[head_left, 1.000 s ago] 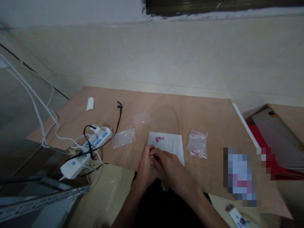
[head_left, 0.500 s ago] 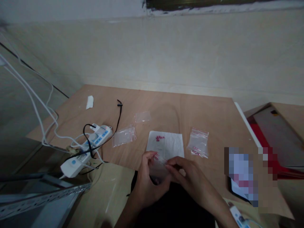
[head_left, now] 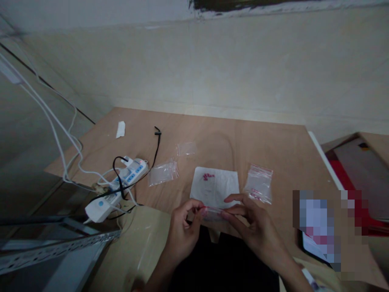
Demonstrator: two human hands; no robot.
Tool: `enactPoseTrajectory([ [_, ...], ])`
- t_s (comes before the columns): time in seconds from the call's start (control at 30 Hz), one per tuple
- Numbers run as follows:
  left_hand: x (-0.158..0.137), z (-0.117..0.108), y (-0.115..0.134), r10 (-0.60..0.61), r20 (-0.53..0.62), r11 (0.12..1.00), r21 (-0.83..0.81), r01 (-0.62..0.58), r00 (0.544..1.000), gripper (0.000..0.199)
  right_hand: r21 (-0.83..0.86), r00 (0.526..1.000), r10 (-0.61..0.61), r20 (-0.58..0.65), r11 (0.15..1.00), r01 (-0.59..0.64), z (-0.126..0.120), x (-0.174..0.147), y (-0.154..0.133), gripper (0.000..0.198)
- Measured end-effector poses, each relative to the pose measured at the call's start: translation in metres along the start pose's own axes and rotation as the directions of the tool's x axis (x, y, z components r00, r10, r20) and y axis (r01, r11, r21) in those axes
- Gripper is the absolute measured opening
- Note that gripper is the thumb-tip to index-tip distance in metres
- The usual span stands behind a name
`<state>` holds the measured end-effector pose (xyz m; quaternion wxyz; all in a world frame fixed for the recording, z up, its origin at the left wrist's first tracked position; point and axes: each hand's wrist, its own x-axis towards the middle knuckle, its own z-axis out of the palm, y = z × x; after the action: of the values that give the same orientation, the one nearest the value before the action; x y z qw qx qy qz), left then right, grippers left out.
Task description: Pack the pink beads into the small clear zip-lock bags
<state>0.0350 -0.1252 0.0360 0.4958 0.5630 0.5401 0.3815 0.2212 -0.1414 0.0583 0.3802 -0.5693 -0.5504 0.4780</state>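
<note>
While the left hand (head_left: 184,228) and right hand (head_left: 258,222) each pinch an end of a small clear plastic bag (head_left: 214,213) with a reddish edge, low before the body, a slip on the thin film looks the main risk — contents, if any, can't tell. Beyond, small loose red pieces (head_left: 208,177) on a flat white sheet (head_left: 221,190) could scatter if fingers drag it; the clear red-striped bag pile (head_left: 259,183), right, could get knocked.

From the person's head, the camera looks forward and down. The left hand (head_left: 184,227) and right hand (head_left: 258,225) are near, the wall (head_left: 243,69) farther.
</note>
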Motion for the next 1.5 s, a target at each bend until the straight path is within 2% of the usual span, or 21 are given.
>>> enactPoseTrajectory([
  [0.1, -0.001, 0.001, 0.008, 0.047, 0.037, 0.999, 0.023, -0.048, 0.998, 0.019, 0.04, 1.0, -0.002, -0.026, 0.999, 0.003, -0.001, -0.002, 0.0, 0.027],
  [0.23, 0.005, 0.002, 0.011, 0.044, 0.174, 0.999, -0.018, -0.041, 0.984, 0.016, 0.034, 1.0, 0.018, 0.011, 0.999, -0.018, 0.0, -0.002, -0.004, 0.031],
  [0.33, 0.007, 0.005, 0.011, 0.035, 0.129, 0.999, -0.038, -0.03, 0.991, 0.02, 0.075, 0.999, 0.047, -0.018, 0.996, -0.046, 0.005, 0.002, -0.002, 0.039],
  [0.43, 0.006, 0.007, 0.013, 0.062, 0.076, 0.998, -0.024, -0.06, 0.995, 0.021, 0.102, 0.997, 0.064, -0.053, 0.993, -0.058, 0.009, 0.005, 0.001, 0.033],
  [0.57, 0.005, 0.007, 0.014, 0.031, 0.177, 0.999, -0.045, -0.024, 0.984, 0.02, 0.072, 0.998, 0.029, -0.06, 0.997, -0.025, 0.008, 0.002, 0.0, 0.035],
  [0.67, 0.006, 0.009, 0.013, -0.009, 0.263, 0.99, -0.132, 0.045, 0.965, 0.02, 0.053, 0.999, 0.009, -0.04, 0.999, -0.006, 0.005, -0.001, -0.003, 0.03],
  [0.8, 0.009, 0.013, 0.012, -0.077, 0.257, 0.966, -0.222, 0.136, 0.963, 0.028, 0.13, 1.0, 0.025, 0.018, 0.991, -0.027, 0.004, -0.002, -0.007, 0.028],
  [0.97, 0.012, 0.008, 0.016, -0.09, 0.24, 0.989, -0.095, 0.116, 0.967, 0.031, 0.044, 0.997, 0.005, -0.079, 0.999, -0.002, 0.003, -0.003, -0.007, 0.025],
  [1.03, 0.015, 0.002, 0.018, -0.077, 0.305, 0.992, -0.076, 0.105, 0.949, 0.03, -0.013, 0.995, -0.014, -0.104, 1.0, 0.012, 0.003, -0.003, -0.006, 0.024],
  [1.17, 0.033, -0.015, 0.011, -0.007, 0.493, 1.0, -0.012, 0.015, 0.87, 0.034, -0.079, 0.992, -0.059, -0.107, 0.996, 0.051, 0.0, 0.003, -0.004, 0.026],
  [1.2, 0.041, -0.021, 0.006, 0.004, 0.479, 0.999, 0.026, -0.018, 0.878, 0.038, -0.087, 0.987, -0.073, -0.141, 0.994, 0.061, -0.004, 0.005, -0.003, 0.025],
  [1.23, 0.05, -0.027, 0.0, -0.004, 0.405, 0.994, 0.098, -0.039, 0.914, 0.044, -0.085, 0.977, -0.081, -0.198, 0.994, 0.066, -0.008, 0.008, -0.001, 0.023],
  [1.27, 0.059, -0.033, -0.008, -0.019, 0.248, 0.979, 0.203, -0.033, 0.968, 0.048, -0.073, 0.96, -0.081, -0.268, 0.995, 0.064, -0.015, 0.012, 0.002, 0.023],
  [1.3, 0.069, -0.04, -0.016, -0.021, 0.024, 0.934, 0.356, 0.011, 1.0, 0.051, -0.058, 0.938, -0.074, -0.339, 0.997, 0.058, -0.024, 0.016, 0.007, 0.025],
  [1.33, 0.079, -0.047, -0.025, 0.008, -0.184, 0.846, 0.526, 0.092, 0.983, 0.051, -0.051, 0.915, -0.066, -0.399, 0.997, 0.049, -0.034, 0.021, 0.013, 0.027],
  [1.37, 0.087, -0.054, -0.033, 0.024, -0.271, 0.804, 0.578, 0.142, 0.962, 0.048, -0.063, 0.895, -0.061, -0.442, 0.997, 0.037, -0.046, 0.026, 0.02, 0.028],
  [1.43, 0.102, -0.066, -0.047, 0.041, -0.338, 0.746, 0.636, 0.196, 0.94, 0.038, -0.166, 0.873, -0.077, -0.483, 0.986, -0.005, -0.072, 0.038, 0.039, 0.03],
  [1.5, 0.111, -0.073, -0.056, 0.032, -0.333, 0.726, 0.655, 0.207, 0.942, 0.031, -0.314, 0.863, -0.086, -0.497, 0.945, -0.087, -0.095, 0.052, 0.059, 0.036],
])
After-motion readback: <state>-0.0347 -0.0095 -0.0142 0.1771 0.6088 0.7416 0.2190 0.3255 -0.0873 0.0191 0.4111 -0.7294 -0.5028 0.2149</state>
